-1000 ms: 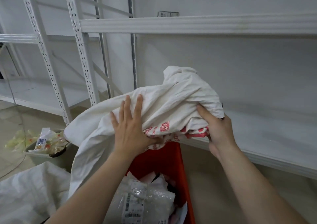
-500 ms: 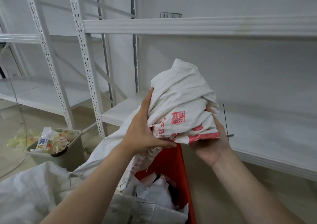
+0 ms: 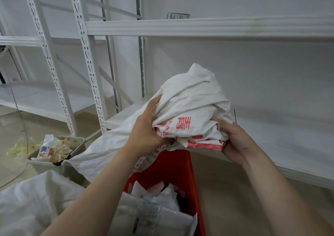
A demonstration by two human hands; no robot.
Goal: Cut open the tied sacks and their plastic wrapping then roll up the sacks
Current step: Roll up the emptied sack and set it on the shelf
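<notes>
A white woven sack with red print is bunched into a rough roll and held in the air in front of the shelf. My left hand grips its left side, fingers curled into the folds. My right hand holds the lower right end from beneath, thumb on the cloth. A loose tail of the same sack trails down to the left. Below stands a red bin with plastic-wrapped parcels inside.
White metal shelving fills the background, its lower shelf just behind the sack. A grey bin of plastic scraps stands on the floor at left. Another white sack lies at the lower left.
My left hand went from lying flat on the sack to gripping its left side. The sack has been gathered into a tighter bundle, and less of it hangs loose.
</notes>
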